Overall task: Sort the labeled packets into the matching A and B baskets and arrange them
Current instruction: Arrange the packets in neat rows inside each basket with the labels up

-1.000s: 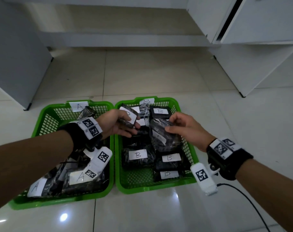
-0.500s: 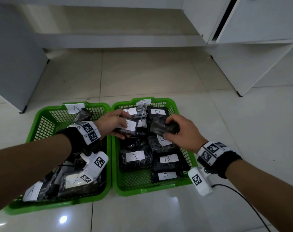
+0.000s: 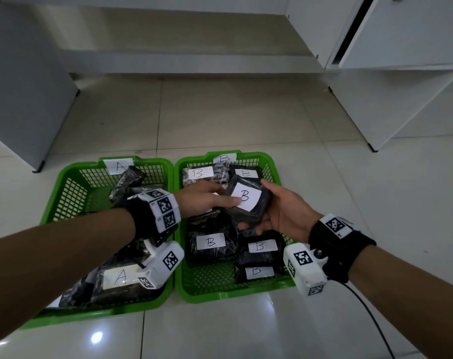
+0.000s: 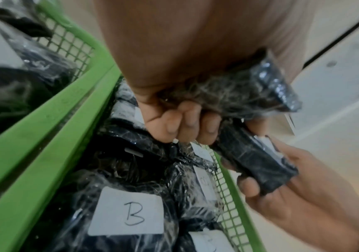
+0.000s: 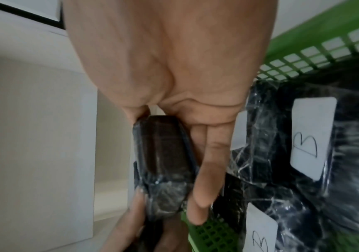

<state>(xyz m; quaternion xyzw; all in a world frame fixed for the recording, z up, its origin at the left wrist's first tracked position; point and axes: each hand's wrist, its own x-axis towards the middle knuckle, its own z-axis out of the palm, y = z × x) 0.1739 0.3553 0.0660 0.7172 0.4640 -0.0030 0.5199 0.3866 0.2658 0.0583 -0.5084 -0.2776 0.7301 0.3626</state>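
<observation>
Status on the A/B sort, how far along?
Sorting looks mostly done: the B basket shows only B labels, the A basket only A labels where readable. In hand: the right hand holds a B packet above the B basket; the left hand grips another packet, label hidden. Left: set both down and tidy the leaning A packets.

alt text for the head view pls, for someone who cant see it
Over the green B basket, the right hand holds a black wrapped packet labelled B, while the left hand grips another packet beside it. More B packets fill that basket; the green A basket to its left holds A packets.
</observation>
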